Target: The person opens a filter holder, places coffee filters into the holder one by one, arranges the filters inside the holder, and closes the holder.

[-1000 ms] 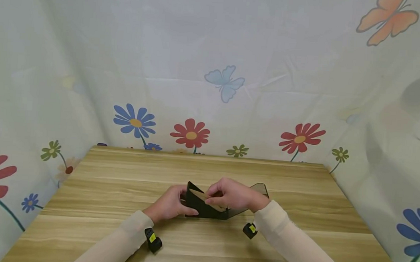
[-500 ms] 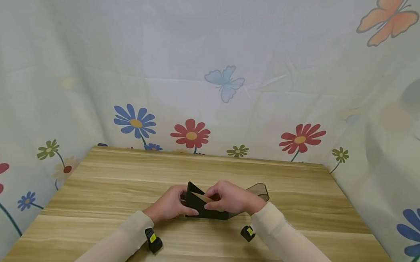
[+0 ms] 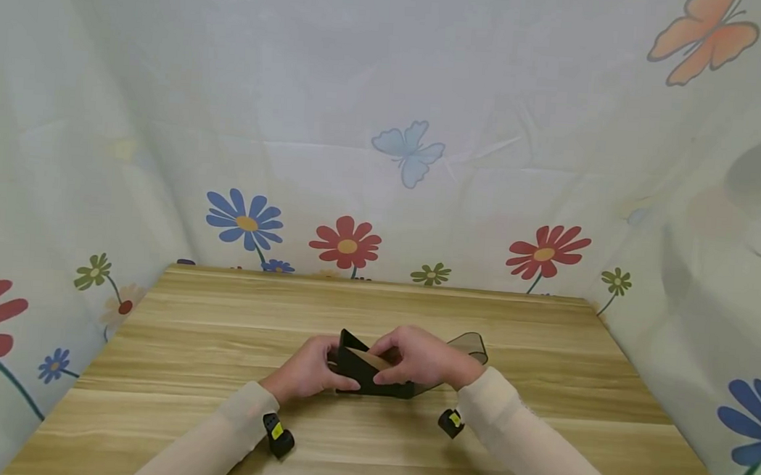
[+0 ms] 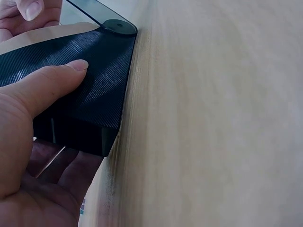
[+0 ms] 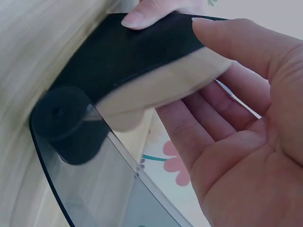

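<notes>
A black ribbed box (image 3: 364,373) stands on the table with its smoky see-through lid (image 3: 468,342) swung out to the right on a round hinge (image 5: 59,112). Tan paper (image 5: 161,82) with a curved edge shows above the box's slanted opening; its lower part is hidden inside. My left hand (image 3: 307,367) grips the box's left end, with the thumb (image 4: 57,82) on the ribbed near wall and fingers behind. My right hand (image 3: 422,356) holds the paper at the opening, fingers behind it and thumb (image 5: 227,38) at the box's near rim.
The wood-grain table (image 3: 252,309) extends around the box. A pale curtain (image 3: 305,182) printed with flowers and butterflies hangs behind and at both sides. Small black wrist cameras (image 3: 279,437) hang below both sleeves.
My right hand has shifted slightly, and its thumb now lies lower, over the box's near rim. Less of the paper's right part shows. My left hand and the box stay put.
</notes>
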Demonstrator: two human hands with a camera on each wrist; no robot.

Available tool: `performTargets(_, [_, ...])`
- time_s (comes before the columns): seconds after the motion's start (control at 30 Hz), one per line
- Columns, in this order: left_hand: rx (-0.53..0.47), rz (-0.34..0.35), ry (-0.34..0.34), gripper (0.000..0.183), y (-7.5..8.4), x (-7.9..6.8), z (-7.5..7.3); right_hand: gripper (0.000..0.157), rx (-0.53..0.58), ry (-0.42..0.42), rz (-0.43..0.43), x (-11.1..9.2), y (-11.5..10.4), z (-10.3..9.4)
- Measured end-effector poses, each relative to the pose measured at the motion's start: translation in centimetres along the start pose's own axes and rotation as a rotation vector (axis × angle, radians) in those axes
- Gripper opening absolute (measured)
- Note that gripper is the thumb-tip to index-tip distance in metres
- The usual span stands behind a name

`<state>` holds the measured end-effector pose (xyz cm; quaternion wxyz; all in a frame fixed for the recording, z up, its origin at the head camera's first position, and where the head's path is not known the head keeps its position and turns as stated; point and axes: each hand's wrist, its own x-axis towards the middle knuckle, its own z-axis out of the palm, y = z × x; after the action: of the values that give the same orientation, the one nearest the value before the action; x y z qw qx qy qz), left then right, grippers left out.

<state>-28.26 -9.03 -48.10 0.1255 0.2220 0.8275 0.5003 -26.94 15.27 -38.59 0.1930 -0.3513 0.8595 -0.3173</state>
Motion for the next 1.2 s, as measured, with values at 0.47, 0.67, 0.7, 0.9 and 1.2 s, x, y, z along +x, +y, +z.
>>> performTargets(0.47, [-0.013, 0.013, 0.002, 0.042, -0.2, -0.1, 0.1, 0.032, 0.093, 0.093, 0.021, -2.7, 0.1, -2.3])
performTargets(0.67, [-0.014, 0.023, 0.009, 0.04, -0.2, -0.2, 0.1, 0.032, 0.147, 0.186, -0.019, -4.3, 0.1, -3.9])
performTargets(0.7, [-0.013, 0.025, 0.009, 0.04, -0.1, -0.2, 0.1, 0.032, 0.148, 0.204, -0.019, -4.5, 0.1, -4.2])
performTargets(0.9, [-0.005, 0.03, 0.01, 0.039, -0.2, -0.2, 0.0, 0.035, 0.144, 0.328, -0.016, -6.3, 1.6, -5.6])
performTargets(1.2, [-0.002, 0.047, 0.013, 0.04, -0.3, -0.2, 0.2, 0.041, 0.183, 0.46, -0.066, -9.4, 5.7, -5.6])
